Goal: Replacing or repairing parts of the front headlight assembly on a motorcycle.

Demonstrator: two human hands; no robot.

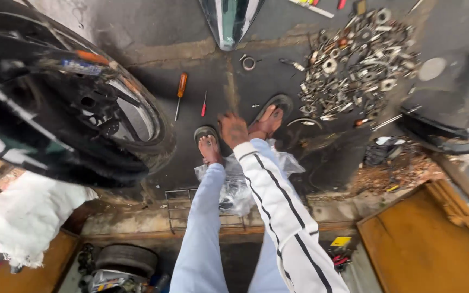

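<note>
My right hand (pixel 233 129), in a white sleeve with black stripes, hangs low over my sandalled feet (pixel 208 145), its back turned up and its fingers apart with nothing in them. Nothing of my left hand shows. A large black motorcycle wheel (pixel 82 116) with its tyre fills the left side, close to the camera; what holds it is hidden. On the dark ground just beyond my feet lie an orange-handled screwdriver (pixel 180 89) and a small red screwdriver (pixel 204 106). A crumpled clear plastic bag (pixel 234 187) lies behind my legs.
A heap of metal nuts, washers and bolts (pixel 354 59) spreads at the upper right. Near it lie a metal ring clamp (pixel 248 62) and a curved black part (pixel 446 138). A yellow-brown board (pixel 430 244), a white sack (pixel 23 217), a wire rack (pixel 180 209) and a small tyre (pixel 126 259) sit below.
</note>
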